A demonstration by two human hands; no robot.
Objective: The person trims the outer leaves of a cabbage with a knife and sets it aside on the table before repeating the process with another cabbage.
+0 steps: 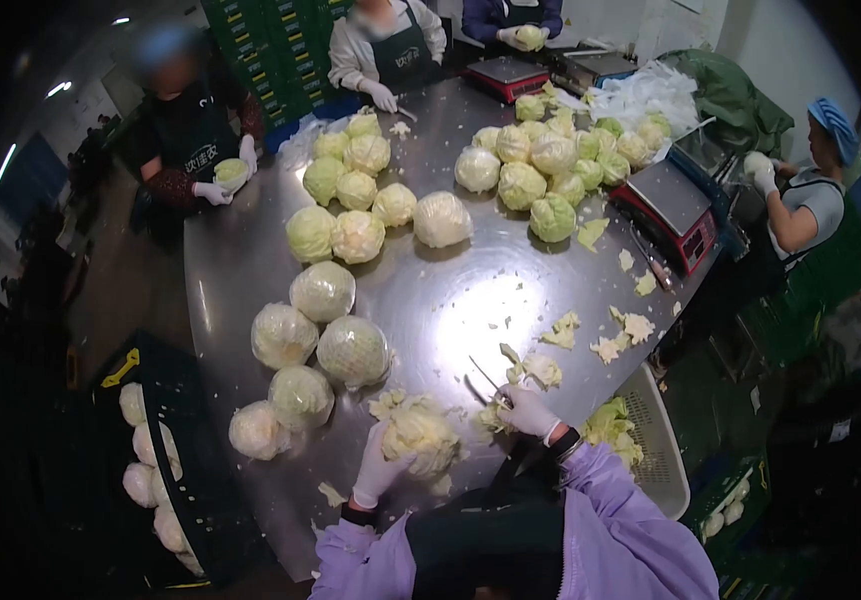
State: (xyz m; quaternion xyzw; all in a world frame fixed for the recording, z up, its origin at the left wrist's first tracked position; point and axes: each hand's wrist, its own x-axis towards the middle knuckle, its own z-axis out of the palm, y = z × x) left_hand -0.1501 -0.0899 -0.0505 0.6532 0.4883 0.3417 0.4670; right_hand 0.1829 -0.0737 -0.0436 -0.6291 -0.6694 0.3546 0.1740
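A pale, trimmed cabbage (422,438) with ragged outer leaves rests on the metal table in front of me. My left hand (380,466), in a white glove, grips its left side. In my gloved right hand (530,411) is a knife (488,378), its thin blade pointing away from me and to the left; the fingers are closed and mostly hide the handle. Cut leaf pieces (540,370) lie just beyond the right hand. Left of the cabbage sit several film-wrapped cabbages (352,352).
Unwrapped cabbages (525,165) crowd the far part of the steel table (420,305). Red scales (665,200) stand at right, with a knife beside them. A white basket (662,440) holds leaves by my right side; a dark crate (155,420) holds wrapped cabbages at left. Several co-workers stand around the table.
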